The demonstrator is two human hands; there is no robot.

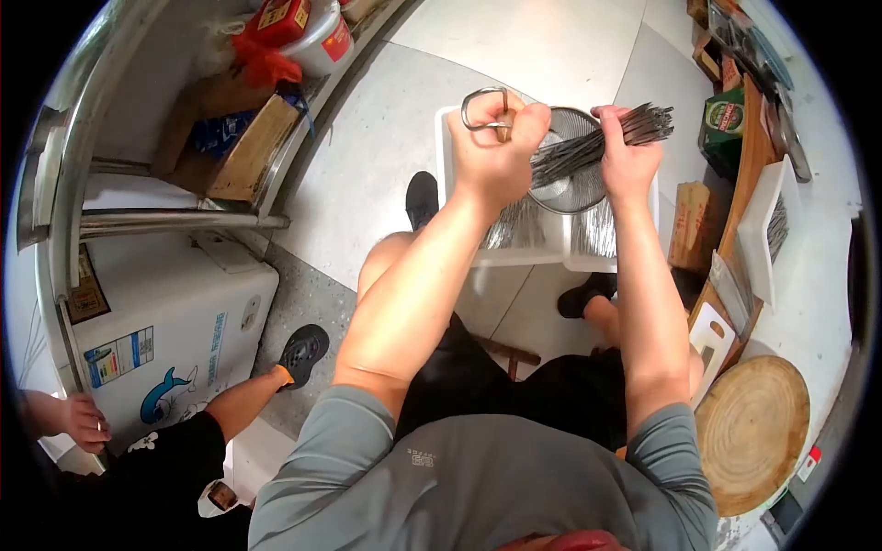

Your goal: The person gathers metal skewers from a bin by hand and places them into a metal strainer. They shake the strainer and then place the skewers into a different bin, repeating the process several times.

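Note:
My left hand (503, 158) is closed round the handle of a round wire-mesh strainer (581, 195). A bent metal loop (483, 110) and a bit of wood stick out of that fist. In my right hand (628, 158) is a bundle of thin dark skewers (650, 123), gripped between thumb and fingers. The bundle slants across the strainer, its lower end close to my left hand. Beneath both hands stand white plastic bins (514, 257) with many shiny thin metal skewers (593, 231) inside.
Shelving with a cardboard box (246, 154) and a white tub (322, 41) stands at left, above a white appliance (175, 321). Another person's hand (84, 422) and leg are at lower left. To the right are a round wooden board (755, 432) and a white tray (764, 239).

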